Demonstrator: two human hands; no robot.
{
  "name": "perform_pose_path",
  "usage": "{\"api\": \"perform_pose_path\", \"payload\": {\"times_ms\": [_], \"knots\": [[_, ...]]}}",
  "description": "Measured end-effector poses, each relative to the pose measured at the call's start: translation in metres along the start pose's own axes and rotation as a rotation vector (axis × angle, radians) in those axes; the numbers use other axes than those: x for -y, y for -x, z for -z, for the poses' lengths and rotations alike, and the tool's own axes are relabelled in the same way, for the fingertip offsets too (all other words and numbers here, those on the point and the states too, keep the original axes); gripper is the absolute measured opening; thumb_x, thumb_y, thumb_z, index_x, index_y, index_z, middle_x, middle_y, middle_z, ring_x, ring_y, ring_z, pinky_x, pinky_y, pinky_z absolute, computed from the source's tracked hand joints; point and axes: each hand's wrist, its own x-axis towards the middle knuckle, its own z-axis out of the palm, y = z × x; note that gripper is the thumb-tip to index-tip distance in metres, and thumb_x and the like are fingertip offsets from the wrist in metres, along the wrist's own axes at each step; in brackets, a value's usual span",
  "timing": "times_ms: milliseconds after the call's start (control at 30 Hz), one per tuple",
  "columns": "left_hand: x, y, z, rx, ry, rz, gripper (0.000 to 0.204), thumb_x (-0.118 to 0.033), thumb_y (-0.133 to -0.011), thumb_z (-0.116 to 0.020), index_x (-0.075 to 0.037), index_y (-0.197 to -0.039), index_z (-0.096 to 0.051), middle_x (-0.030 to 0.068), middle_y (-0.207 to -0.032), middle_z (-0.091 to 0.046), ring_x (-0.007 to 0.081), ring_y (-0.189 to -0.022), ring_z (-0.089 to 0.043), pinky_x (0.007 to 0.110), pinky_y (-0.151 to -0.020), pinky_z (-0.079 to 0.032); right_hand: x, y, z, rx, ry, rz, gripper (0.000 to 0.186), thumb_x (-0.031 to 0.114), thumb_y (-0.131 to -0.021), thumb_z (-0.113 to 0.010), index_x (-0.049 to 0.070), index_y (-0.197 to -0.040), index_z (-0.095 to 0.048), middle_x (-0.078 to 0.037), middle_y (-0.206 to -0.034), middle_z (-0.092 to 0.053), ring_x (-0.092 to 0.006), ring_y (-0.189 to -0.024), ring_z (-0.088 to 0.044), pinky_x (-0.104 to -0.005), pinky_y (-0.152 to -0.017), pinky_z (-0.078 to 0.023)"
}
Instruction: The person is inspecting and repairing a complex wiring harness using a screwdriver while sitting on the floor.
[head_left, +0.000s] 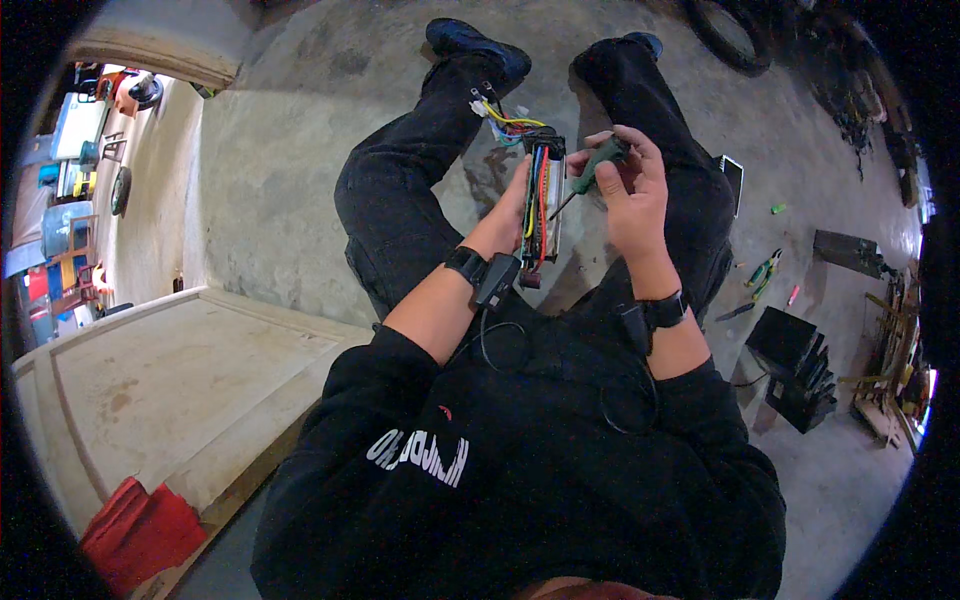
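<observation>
Between my knees, my left hand (513, 208) grips a long, narrow electronic module (543, 205) with an open side and coloured wires running along it. A bundle of loose wires (515, 121), yellow, red and blue with white connectors, sticks out of its far end. My right hand (635, 190) holds a screwdriver (598, 168) with a green handle. The screwdriver's thin shaft slants down toward the module's right side; I cannot tell whether the tip touches it. Some of my left fingers are hidden behind the module.
On the concrete floor to the right lie green-handled pliers (766, 272), a black box-like part (784, 338) and a dark rectangular block (848, 250). A tyre (728, 38) lies at the far right. A pale wooden panel (190, 385) with red cloth (145, 535) stands at left.
</observation>
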Motion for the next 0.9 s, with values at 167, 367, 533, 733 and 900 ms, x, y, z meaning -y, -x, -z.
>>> {"api": "perform_pose_path", "payload": {"times_ms": [167,367,533,733,900], "knots": [[0.005,-0.007,0.017,-0.095,-0.015,-0.013,0.047,-0.051,-0.097,-0.047,-0.013,-0.120,-0.063,-0.0015,-0.095,-0.068,0.0118,-0.079,-0.065,0.028,-0.068,-0.055,0.014,-0.015,-0.008,-0.058,-0.026,0.047,0.049,0.016,-0.097,-0.062,0.002,-0.139,-0.039,-0.015,-0.118,-0.058,-0.0272,-0.100,-0.067,-0.0402,-0.088,-0.055],[0.009,-0.009,0.034,-0.246,-0.082,0.061,0.064,-0.074,-0.092,-0.035,-0.019,-0.110,-0.064,0.0019,-0.083,-0.059,0.0165,-0.072,-0.057,0.034,-0.063,-0.050,0.010,-0.052,0.006,-0.173,0.126,0.088,0.051,0.009,-0.099,-0.056,-0.002,-0.143,-0.033,-0.016,-0.119,-0.058,-0.0263,-0.098,-0.067,-0.0379,-0.090,-0.054],[0.001,-0.002,0.020,-0.328,-0.031,0.052,0.061,-0.072,-0.092,-0.039,-0.018,-0.108,-0.063,0.0024,-0.083,-0.059,0.0157,-0.072,-0.057,0.033,-0.060,-0.049,-0.035,-0.084,0.023,-0.285,0.250,0.043,0.049,0.006,-0.099,-0.055,-0.002,-0.143,-0.034,-0.014,-0.115,-0.060,-0.0216,-0.097,-0.067,-0.0325,-0.089,-0.052],[0.002,-0.013,0.027,-0.313,-0.014,0.034,0.057,-0.069,-0.093,-0.043,-0.018,-0.106,-0.064,0.0015,-0.081,-0.060,0.0154,-0.069,-0.058,0.032,-0.058,-0.050,-0.168,-0.067,0.066,-0.447,0.513,-0.095,0.053,0.015,-0.091,-0.067,0.002,-0.138,-0.046,-0.020,-0.127,-0.059,-0.0278,-0.114,-0.060,-0.0361,-0.099,-0.045],[-0.004,-0.007,0.002,-0.402,0.009,-0.004,0.057,-0.067,-0.093,-0.045,-0.015,-0.109,-0.065,0.0019,-0.085,-0.064,0.0162,-0.070,-0.061,0.032,-0.058,-0.052,-0.212,-0.043,0.077,-0.451,0.760,-0.197,0.043,0.013,-0.089,-0.068,0.004,-0.129,-0.055,-0.016,-0.114,-0.063,-0.0264,-0.105,-0.063,-0.0356,-0.093,-0.048]]}}
